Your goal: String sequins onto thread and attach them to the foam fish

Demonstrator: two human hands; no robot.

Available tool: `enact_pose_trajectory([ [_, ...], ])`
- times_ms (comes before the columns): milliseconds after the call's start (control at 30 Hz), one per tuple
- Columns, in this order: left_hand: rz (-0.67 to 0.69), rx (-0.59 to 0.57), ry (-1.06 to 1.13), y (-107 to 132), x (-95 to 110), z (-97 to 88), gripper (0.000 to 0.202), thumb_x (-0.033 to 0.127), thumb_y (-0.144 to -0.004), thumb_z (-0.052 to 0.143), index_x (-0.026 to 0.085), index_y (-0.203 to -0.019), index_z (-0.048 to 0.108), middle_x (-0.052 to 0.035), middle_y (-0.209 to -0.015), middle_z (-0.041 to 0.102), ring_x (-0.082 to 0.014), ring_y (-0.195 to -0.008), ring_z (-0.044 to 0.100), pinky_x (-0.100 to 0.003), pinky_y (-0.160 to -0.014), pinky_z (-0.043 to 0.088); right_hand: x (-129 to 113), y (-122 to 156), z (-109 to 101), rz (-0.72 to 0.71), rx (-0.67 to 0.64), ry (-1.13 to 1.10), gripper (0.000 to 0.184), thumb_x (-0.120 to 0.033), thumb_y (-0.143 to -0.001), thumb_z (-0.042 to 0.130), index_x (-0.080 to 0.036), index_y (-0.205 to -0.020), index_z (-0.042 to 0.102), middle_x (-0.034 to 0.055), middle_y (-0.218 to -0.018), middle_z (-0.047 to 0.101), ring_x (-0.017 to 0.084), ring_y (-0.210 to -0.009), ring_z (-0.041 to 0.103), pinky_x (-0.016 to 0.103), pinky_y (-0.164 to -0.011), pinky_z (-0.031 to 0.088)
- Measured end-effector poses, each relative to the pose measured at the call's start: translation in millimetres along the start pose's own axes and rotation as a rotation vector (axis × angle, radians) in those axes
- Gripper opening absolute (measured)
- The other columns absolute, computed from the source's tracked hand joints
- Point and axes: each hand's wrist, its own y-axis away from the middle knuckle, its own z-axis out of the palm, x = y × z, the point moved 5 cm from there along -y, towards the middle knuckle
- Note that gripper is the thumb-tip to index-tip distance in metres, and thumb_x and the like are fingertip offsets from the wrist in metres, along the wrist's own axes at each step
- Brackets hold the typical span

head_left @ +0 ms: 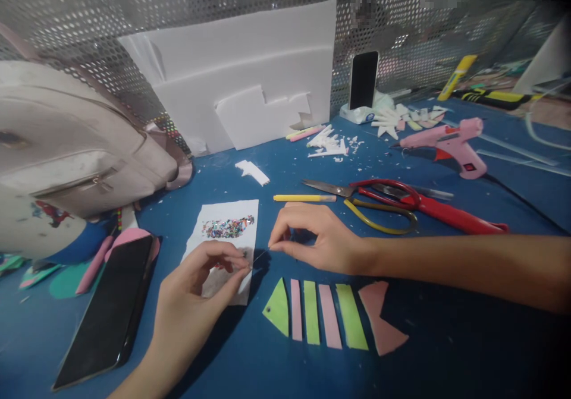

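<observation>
My left hand (203, 286) is closed in a pinch over the lower part of a white paper sheet (223, 209). Opposite it, my right hand (319, 235) pinches too, and a thin pale strand (259, 257), a thread or a needle, runs between the two sets of fingertips. A patch of tiny multicoloured beads or bits (227, 228) lies on the sheet. Below my right hand, cut pieces form a fish: a green head (279, 310) with a dark dot, pink strips (296, 310) and green strips (311, 313), and a pink tail (383, 321).
Scissors (383, 200), a red-handled tool (464, 214) and a yellow pen (303, 198) lie beyond my right hand. A pink glue gun (459, 143) rests farther right. To the left are a black phone (104, 321) and a pale backpack (80, 131). White boards (250, 60) lean at the back.
</observation>
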Motion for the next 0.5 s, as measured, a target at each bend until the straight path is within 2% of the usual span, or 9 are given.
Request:
enact_pose_trajectory([
  [500,0.0,0.011,0.062,-2.2,1.4,0.0,0.014,0.013,-0.081,0.067,0.024,-0.088,0.065,0.0039,-0.083,0.066,-0.0081,-0.075,0.062,-0.016,-0.072,0.051,-1.5,-0.3,-1.1,-0.008,0.019,0.014,0.008,-0.016,-0.09,0.061,-0.016,-0.082,0.063,0.0015,-0.079,0.065,0.012,-0.073,0.054,0.027,-0.07,0.045],
])
